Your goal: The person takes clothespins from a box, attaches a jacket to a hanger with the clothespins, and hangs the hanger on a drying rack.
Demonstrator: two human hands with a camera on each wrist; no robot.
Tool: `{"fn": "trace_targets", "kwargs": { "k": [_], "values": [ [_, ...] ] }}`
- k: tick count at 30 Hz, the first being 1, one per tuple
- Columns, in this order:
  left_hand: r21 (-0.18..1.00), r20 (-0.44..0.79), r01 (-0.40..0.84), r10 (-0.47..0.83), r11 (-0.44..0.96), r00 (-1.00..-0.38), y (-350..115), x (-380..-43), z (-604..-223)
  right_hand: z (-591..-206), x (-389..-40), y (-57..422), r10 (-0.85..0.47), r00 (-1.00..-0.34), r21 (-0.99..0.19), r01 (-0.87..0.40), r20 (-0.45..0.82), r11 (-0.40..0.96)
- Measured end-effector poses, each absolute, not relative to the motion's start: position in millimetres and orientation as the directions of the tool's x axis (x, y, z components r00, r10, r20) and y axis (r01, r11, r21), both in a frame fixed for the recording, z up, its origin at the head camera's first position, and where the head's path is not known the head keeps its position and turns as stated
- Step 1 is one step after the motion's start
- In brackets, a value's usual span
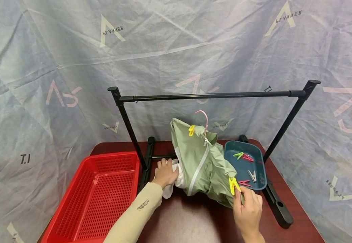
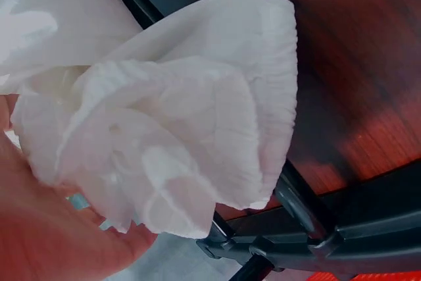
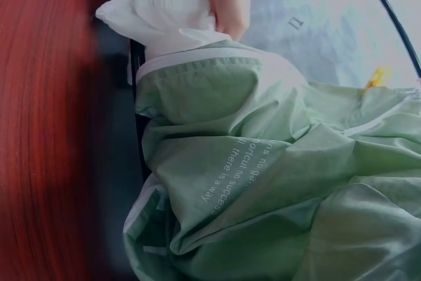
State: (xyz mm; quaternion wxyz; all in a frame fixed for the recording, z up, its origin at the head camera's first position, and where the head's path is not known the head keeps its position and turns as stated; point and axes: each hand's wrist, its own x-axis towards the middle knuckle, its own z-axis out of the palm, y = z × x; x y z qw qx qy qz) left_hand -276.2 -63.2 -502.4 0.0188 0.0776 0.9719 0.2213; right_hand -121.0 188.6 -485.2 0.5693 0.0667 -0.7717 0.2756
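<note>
A light green jacket [image 1: 194, 162] with white trim hangs in loose folds on a pink hanger [image 1: 205, 121], whose hook stands free below the rack's bar. My left hand [image 1: 165, 173] grips the white sleeve [image 2: 171, 116] near its gathered elastic cuff. At the jacket's right side, my right hand [image 1: 247, 209] pinches a yellow clothespin [image 1: 233, 185] that sits on the green cloth. Another yellow clothespin [image 1: 191, 130] is clipped near the collar. White lettering shows on the green cloth [image 3: 223, 162] in the right wrist view, where my right hand is out of sight.
A black rack [image 1: 206, 96] spans the table, its feet on both sides. On the left lies a red perforated basket [image 1: 88, 199]. A blue tray [image 1: 262, 162] at the right holds several green, pink and white clothespins. Behind hangs a grey printed sheet [image 1: 151, 50].
</note>
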Motion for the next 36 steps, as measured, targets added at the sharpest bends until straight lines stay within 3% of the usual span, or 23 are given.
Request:
{"fn": "trace_targets", "kwargs": {
  "k": [10, 25, 36],
  "values": [
    [0.438, 0.038, 0.125, 0.121, 0.890, -0.992, -74.0, -277.7, -501.6, -482.5, -121.6, 188.2, 0.214, -0.327, -0.345, -0.421, 0.920, 0.839],
    [0.509, 0.192, 0.105, 0.007, 0.854, -0.981, -90.3, -280.8, -489.5, -480.6, -122.2, 189.6, 0.216, -0.337, -0.353, -0.426, 0.916, 0.833],
    [0.576, 0.376, 0.126, -0.125, 0.808, -0.918, -101.9, -281.5, -480.0, -480.5, -121.5, 190.3, 0.213, -0.337, -0.351, -0.426, 0.917, 0.834]
  ]
}}
